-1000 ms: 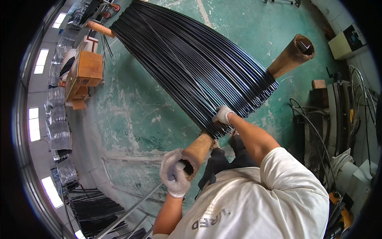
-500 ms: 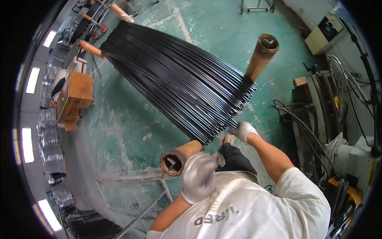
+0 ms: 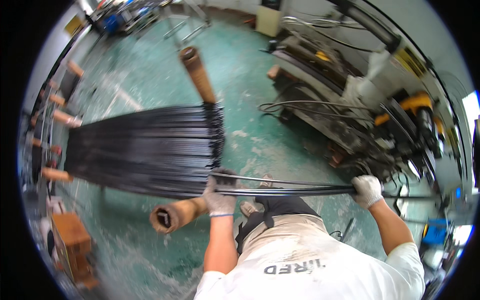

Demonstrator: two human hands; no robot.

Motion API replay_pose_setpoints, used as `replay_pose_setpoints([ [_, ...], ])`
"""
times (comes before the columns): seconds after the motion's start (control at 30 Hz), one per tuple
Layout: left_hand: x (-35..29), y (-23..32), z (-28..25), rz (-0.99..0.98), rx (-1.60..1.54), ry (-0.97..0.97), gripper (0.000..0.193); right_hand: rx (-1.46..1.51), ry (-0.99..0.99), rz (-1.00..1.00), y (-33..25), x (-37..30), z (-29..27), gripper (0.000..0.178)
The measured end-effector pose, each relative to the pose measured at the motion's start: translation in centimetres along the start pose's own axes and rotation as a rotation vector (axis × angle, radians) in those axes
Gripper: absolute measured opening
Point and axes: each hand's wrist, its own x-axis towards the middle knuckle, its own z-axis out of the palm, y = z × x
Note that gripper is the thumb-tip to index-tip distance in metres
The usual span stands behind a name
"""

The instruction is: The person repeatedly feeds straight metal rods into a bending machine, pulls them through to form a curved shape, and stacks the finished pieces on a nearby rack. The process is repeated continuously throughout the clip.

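Several long, thin black strips (image 3: 290, 191) stretch between my two gloved hands. My right hand (image 3: 367, 191) is closed round them at the right, and they run on past it. My left hand (image 3: 220, 196) grips the strips at the near right corner of a wide stack of black strips (image 3: 140, 150). Its glove is dark at the fingertips, and part of the strips under it is hidden. Next to my left wrist, a brown padded post (image 3: 180, 212) slants out from the stack. Another brown post (image 3: 197, 72) rises at the stack's far right corner.
On the right stands a dark machine (image 3: 325, 100) with hoses and yellow parts. A wooden box (image 3: 72, 240) stands at the lower left. Racks with orange-brown posts (image 3: 67, 118) line the left side. Green floor (image 3: 150, 65) surrounds the stack; a metal frame (image 3: 187, 25) stands at the back.
The view has swung to the right. My right hand has moved away from the stack's end, with strips now held out to the right. My left hand has come onto the strips.
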Motion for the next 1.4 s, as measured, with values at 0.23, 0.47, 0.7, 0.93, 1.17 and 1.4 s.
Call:
replay_pose_setpoints([
  [0.23,-5.0,-4.6,3.8,-0.088,0.212,-0.019,0.02,0.082,0.04,0.133,7.4,-5.1,5.7,0.021],
  [0.47,-7.5,-5.3,16.3,0.294,0.359,-0.219,0.013,0.269,0.393,0.706,28.0,-18.1,14.0,0.015],
  [0.7,-7.4,-26.6,23.5,-0.135,0.47,-0.458,0.008,1.878,1.075,1.291,35.1,-21.1,24.7,0.053],
  [0.93,-6.4,-43.5,28.8,-0.342,0.669,-0.645,0.02,2.815,1.492,0.739,30.0,-12.1,15.3,0.026],
  [1.17,3.3,-38.1,38.1,-0.087,0.702,-0.797,0.031,2.279,1.788,1.151,40.2,-17.6,17.0,0.034],
  [1.4,17.5,-43.3,37.3,-0.213,0.805,-0.699,0.031,2.232,1.913,1.056,44.5,-9.6,9.8,0.028],
])
